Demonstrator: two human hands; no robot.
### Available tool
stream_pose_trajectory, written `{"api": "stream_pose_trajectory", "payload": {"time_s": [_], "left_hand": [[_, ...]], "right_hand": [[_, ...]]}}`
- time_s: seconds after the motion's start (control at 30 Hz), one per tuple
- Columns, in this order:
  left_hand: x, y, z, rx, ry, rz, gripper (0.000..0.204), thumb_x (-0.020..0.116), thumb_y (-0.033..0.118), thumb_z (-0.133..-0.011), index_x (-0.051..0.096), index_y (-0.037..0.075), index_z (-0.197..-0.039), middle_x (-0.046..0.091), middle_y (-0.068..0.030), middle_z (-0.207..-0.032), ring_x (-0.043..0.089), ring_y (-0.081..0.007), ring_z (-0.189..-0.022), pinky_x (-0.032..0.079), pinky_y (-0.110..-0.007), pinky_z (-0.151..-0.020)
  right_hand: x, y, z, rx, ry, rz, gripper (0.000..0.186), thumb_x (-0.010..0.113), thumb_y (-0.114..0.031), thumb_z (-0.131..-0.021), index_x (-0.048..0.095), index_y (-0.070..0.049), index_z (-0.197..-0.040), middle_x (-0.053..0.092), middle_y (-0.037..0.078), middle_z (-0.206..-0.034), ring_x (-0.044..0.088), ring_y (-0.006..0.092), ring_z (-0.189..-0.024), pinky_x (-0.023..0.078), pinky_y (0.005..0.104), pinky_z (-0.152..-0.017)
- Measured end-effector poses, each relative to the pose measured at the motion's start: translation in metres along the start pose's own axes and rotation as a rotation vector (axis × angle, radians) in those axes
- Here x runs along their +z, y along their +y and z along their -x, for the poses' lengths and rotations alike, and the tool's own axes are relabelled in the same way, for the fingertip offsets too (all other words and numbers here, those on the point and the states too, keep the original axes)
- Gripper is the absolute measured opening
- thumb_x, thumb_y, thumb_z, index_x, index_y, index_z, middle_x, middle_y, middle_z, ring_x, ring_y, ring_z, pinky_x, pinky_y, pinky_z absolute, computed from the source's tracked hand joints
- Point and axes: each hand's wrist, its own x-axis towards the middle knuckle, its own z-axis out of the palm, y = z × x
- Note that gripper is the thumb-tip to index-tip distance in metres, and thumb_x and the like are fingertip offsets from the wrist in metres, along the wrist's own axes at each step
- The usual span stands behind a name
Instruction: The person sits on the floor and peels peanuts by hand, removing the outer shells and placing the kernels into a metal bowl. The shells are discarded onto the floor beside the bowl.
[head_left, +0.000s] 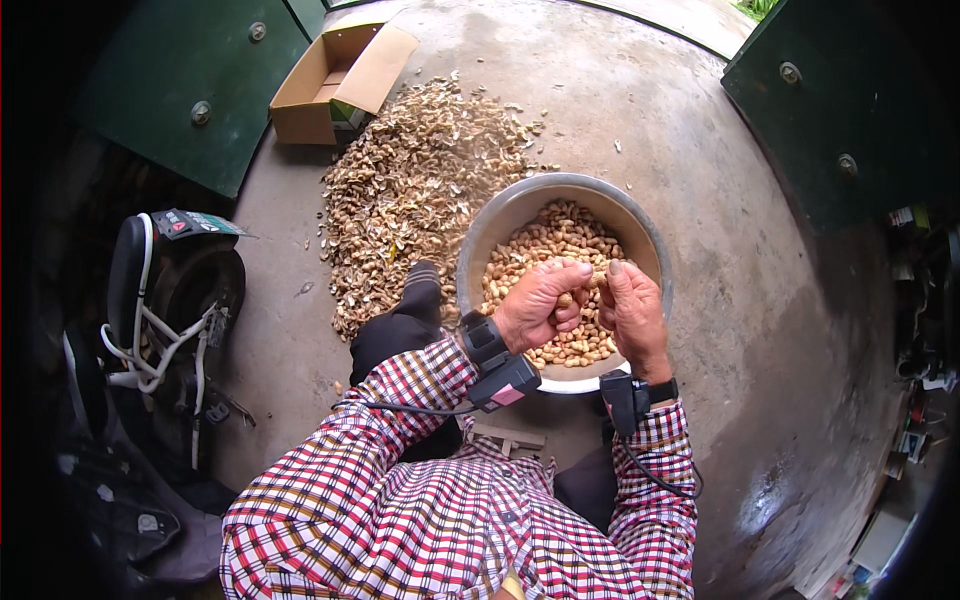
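- One left hand (541, 303) curls round a peanut (565, 299) above the basin (508, 212).
- Right hand (636, 308), at three o'clock, pinches another peanut (601, 281).
- Shell heap (425, 165): ten o'clock.

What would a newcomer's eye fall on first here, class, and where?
Probably the round basin of peanuts near the centre, with the person's left hand and right hand close together above it. Next comes the broad heap of peanut shells on the floor to its left, then the open cardboard box beyond that heap.
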Motion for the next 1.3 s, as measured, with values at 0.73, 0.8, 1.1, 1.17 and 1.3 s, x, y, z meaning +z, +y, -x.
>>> {"api": "stream_pose_trajectory", "payload": {"time_s": [0.73, 0.8, 1.1, 1.17, 1.3], "left_hand": [[-0.002, 0.000, 0.000, 0.020, -0.046, -0.035, 0.007, 0.052, 0.016, -0.085, 0.050, 0.009, -0.082, 0.047, 0.0020, -0.059, 0.035, -0.0042, -0.039, 0.028, -0.020, -0.035], [-0.002, 0.000, 0.001, 0.021, -0.067, -0.028, 0.007, 0.052, 0.015, -0.085, 0.050, 0.009, -0.083, 0.047, 0.0019, -0.059, 0.036, -0.0041, -0.039, 0.028, -0.019, -0.035], [-0.006, -0.003, -0.001, 0.014, -0.096, 0.014, 0.013, 0.049, 0.014, -0.086, 0.050, 0.005, -0.077, 0.049, -0.0006, -0.060, 0.036, -0.0040, -0.037, 0.029, -0.019, -0.033], [-0.006, -0.003, -0.003, 0.005, -0.113, 0.025, 0.013, 0.049, 0.014, -0.086, 0.050, 0.005, -0.077, 0.049, -0.0007, -0.060, 0.036, -0.0041, -0.037, 0.029, -0.019, -0.033], [-0.006, -0.001, -0.002, -0.033, -0.146, 0.065, 0.013, 0.050, 0.015, -0.085, 0.049, 0.005, -0.077, 0.049, -0.0013, -0.060, 0.036, -0.0042, -0.037, 0.030, -0.019, -0.033]], "right_hand": [[0.006, -0.001, 0.003, 0.170, -0.025, -0.158, 0.029, 0.048, -0.036, -0.087, 0.049, -0.009, -0.074, 0.036, -0.006, -0.051, 0.028, 0.0028, -0.038, 0.021, 0.0191, -0.035], [0.007, 0.002, 0.005, 0.163, -0.025, -0.187, 0.029, 0.048, -0.035, -0.087, 0.049, -0.009, -0.074, 0.036, -0.006, -0.051, 0.028, 0.0026, -0.038, 0.021, 0.0187, -0.035], [0.012, 0.000, 0.005, 0.281, 0.020, -0.335, 0.035, 0.040, -0.034, -0.090, 0.045, -0.008, -0.066, 0.038, -0.002, -0.048, 0.030, 0.0052, -0.034, 0.024, 0.0171, -0.032], [0.009, 0.001, 0.005, 0.295, 0.034, -0.361, 0.036, 0.040, -0.033, -0.090, 0.045, -0.008, -0.065, 0.037, -0.002, -0.047, 0.030, 0.0056, -0.034, 0.025, 0.0171, -0.032], [0.000, -0.002, 0.005, 0.311, -0.134, -0.428, 0.028, 0.044, -0.032, -0.089, 0.051, -0.005, -0.090, 0.037, -0.005, -0.050, 0.030, 0.0033, -0.037, 0.023, 0.0165, -0.033]]}}
